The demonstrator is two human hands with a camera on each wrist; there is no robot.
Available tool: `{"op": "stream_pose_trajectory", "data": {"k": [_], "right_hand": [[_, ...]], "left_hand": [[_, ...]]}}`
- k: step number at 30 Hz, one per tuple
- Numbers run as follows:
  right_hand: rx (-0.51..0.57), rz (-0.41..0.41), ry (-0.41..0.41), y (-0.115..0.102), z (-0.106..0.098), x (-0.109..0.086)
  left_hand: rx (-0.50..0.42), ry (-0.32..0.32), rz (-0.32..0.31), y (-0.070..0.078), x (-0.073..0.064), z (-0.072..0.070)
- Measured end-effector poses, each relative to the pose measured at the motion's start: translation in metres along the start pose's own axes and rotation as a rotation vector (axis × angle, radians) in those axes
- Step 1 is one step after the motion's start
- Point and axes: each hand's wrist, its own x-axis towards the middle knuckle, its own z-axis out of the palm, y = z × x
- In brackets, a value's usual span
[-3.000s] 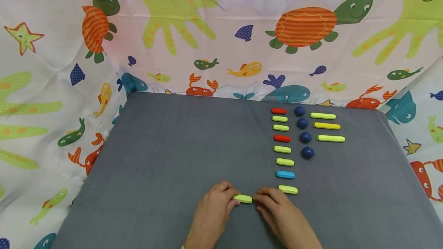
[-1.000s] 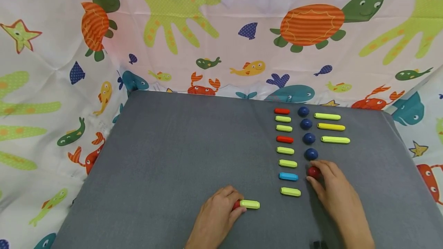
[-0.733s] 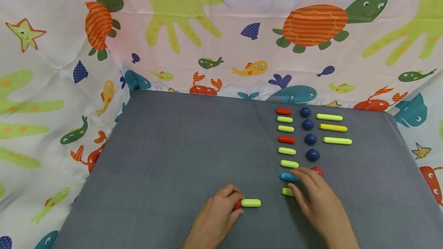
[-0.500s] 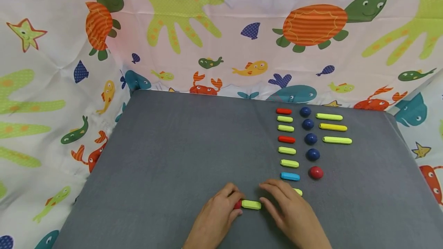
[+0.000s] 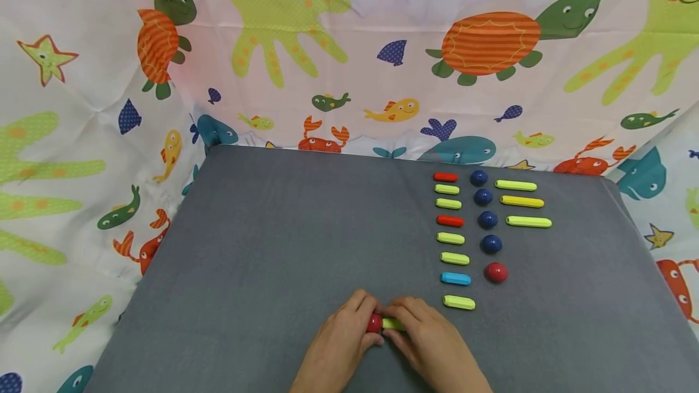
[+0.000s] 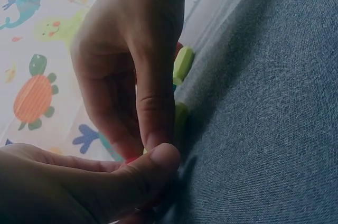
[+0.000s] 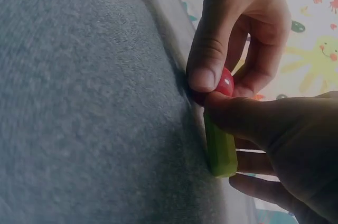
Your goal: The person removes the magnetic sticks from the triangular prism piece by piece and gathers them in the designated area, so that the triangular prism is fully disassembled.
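Near the front of the grey table, my left hand (image 5: pixel 334 341) pinches a red ball (image 5: pixel 374 323) between thumb and fingers. A short yellow-green rod (image 5: pixel 392 324) butts against the ball's right side, and my right hand (image 5: pixel 434 343) pinches it. In the right wrist view the ball (image 7: pixel 227 81) is glossy, and the faceted rod (image 7: pixel 221 150) touches it end-on under the right thumb. The left wrist view shows both hands meeting, with fingers hiding most of the ball and rod.
To the right, a column of short rods in yellow-green, red (image 5: pixel 450 221) and blue (image 5: pixel 455 279) lies on the cloth. Beside it run several dark blue balls (image 5: pixel 488 219) and a loose red ball (image 5: pixel 496 272), then 3 longer yellowish rods (image 5: pixel 522 201). Printed fabric (image 5: pixel 306 29) walls the back and sides.
My right hand has let go of a second red ball below the blue ones, moved left and taken hold of the short yellow-green rod. My left hand stays at the first red ball.
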Motion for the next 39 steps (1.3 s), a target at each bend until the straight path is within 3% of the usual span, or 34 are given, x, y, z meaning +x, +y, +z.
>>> {"op": "stream_pose_trajectory", "data": {"k": [6, 20, 25, 39], "right_hand": [[0.002, 0.005, -0.039, 0.0, 0.002, 0.001], [0.026, 0.011, 0.003, 0.001, 0.004, 0.0], [0.047, 0.032, 0.0, 0.004, -0.003, -0.003], [-0.133, 0.054, 0.167, 0.042, -0.033, -0.041]], "left_hand": [[-0.005, 0.005, 0.003, 0.001, 0.0, 0.001], [-0.011, 0.0, -0.002, 0.003, 0.001, 0.001], [0.012, 0.026, 0.012, 0.001, 0.002, 0.001], [-0.003, 0.02, 0.015, 0.001, 0.004, -0.002]]}}
